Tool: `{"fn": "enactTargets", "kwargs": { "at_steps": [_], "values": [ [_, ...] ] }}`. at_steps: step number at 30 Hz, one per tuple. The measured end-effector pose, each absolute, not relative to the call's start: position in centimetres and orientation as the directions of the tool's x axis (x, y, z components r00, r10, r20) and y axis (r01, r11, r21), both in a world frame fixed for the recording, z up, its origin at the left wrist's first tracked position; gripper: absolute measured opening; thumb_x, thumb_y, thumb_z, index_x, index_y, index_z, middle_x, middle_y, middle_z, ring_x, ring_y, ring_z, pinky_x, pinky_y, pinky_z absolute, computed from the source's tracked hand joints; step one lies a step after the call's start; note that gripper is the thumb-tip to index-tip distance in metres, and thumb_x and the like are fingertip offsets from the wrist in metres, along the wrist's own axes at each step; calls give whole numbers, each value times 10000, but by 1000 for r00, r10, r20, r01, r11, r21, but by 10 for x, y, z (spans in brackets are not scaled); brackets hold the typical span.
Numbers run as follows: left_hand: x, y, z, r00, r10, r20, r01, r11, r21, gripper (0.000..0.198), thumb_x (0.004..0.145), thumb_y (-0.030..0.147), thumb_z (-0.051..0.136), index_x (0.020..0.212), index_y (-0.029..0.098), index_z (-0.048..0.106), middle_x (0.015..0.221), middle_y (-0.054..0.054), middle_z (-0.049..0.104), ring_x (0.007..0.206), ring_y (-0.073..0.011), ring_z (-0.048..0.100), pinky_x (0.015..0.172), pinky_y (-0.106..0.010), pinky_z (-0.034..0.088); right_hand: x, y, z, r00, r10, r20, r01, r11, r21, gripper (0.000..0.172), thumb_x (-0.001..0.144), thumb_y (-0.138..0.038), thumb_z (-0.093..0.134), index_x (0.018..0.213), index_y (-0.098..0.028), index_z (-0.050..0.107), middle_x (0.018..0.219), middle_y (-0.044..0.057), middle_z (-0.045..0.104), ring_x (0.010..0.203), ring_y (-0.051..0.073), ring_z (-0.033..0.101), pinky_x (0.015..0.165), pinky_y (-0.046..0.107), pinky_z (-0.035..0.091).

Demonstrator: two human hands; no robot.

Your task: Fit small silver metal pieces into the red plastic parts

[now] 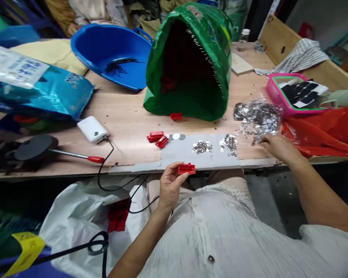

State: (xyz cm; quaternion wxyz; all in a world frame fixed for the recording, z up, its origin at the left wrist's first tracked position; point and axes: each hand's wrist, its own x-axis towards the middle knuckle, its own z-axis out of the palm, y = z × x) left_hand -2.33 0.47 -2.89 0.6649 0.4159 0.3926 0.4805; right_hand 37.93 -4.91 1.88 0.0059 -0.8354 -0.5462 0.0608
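Note:
In my left hand (pixel 171 184) is a small red plastic housing (pixel 186 169), pinched between thumb and fingers at the table's front edge, its hollow side facing me. My right hand (pixel 281 147) reaches to the lower edge of a clear bag of small metal parts (pixel 262 116), its fingertips drawn together; whatever they hold is too small to make out. Two piles of small metal pieces, a left pile (pixel 202 147) and a right pile (pixel 229 143), lie on a grey sheet (pixel 185 156) between my hands. More red housings (pixel 156 136) rest at the sheet's left end.
An open green sack (pixel 188 104) stands at the back, one red piece (pixel 176 116) before its mouth. A blue basin (pixel 110 42) is behind left. A lever tool with a red grip (pixel 95 159) and a white power bank (pixel 93 129) lie left. A pink basket (pixel 274 92) and red bag (pixel 324 131) sit right.

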Motion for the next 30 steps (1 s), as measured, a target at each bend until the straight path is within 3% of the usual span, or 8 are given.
{"fn": "enactTargets", "kwargs": {
  "at_steps": [3,5,13,16,19,21,26,30],
  "values": [
    [-19,5,-27,227,964,-142,-309,209,928,389,673,206,813,1027,195,653,993,-23,706,887,-150,686,834,-280,565,400,-64,27,483,830,-278,875,-466,130,214,806,-275,541,904,-236,727,926,107,727,821,268,638,632,332,384],
    [-16,4,-25,224,962,-156,-304,221,927,391,666,208,817,1020,192,653,987,-21,703,884,-147,683,829,-278,572,408,-69,29,504,801,-324,864,-469,184,223,783,-238,554,917,-223,732,976,125,727,859,276,643,647,339,395],
    [-17,3,-18,209,966,-150,-296,209,932,388,657,224,826,1008,199,662,958,-10,704,862,-137,681,811,-272,585,425,-72,30,546,778,-310,837,-503,213,217,742,-179,598,881,-203,762,1000,167,730,895,307,664,696,375,434],
    [-17,5,-15,192,971,-143,-289,196,937,384,652,230,828,998,195,664,947,-10,706,854,-142,684,812,-287,588,422,-73,40,547,802,-242,837,-510,200,254,787,-208,563,960,-207,748,1012,168,725,896,301,661,697,371,433],
    [-17,5,-14,176,973,-151,-286,197,938,397,649,230,828,1005,189,658,947,-16,710,846,-144,688,804,-289,585,406,-73,45,484,867,-120,874,-474,103,274,857,-321,512,992,-225,731,958,133,730,843,282,658,683,357,430],
    [-15,5,-13,185,969,-161,-299,211,931,411,647,230,828,1015,184,651,930,-22,715,836,-149,693,797,-293,581,388,-70,41,383,920,-81,922,-386,-31,280,877,-383,503,977,-240,721,896,94,734,816,264,657,686,342,432],
    [-15,4,-12,242,955,-172,-362,253,897,436,656,243,823,1051,184,650,905,-27,720,826,-161,697,817,-335,577,320,-47,15,117,987,-111,917,-151,-369,212,884,-383,529,954,-256,684,904,29,737,805,210,659,699,303,444],
    [-18,3,-14,250,955,-161,-377,249,892,448,673,239,817,1090,192,660,936,-33,727,851,-157,699,846,-320,558,269,-22,-2,-11,995,-100,900,-34,-434,189,911,-341,508,970,-256,666,1006,37,730,884,215,655,742,313,452]
  ]
}}
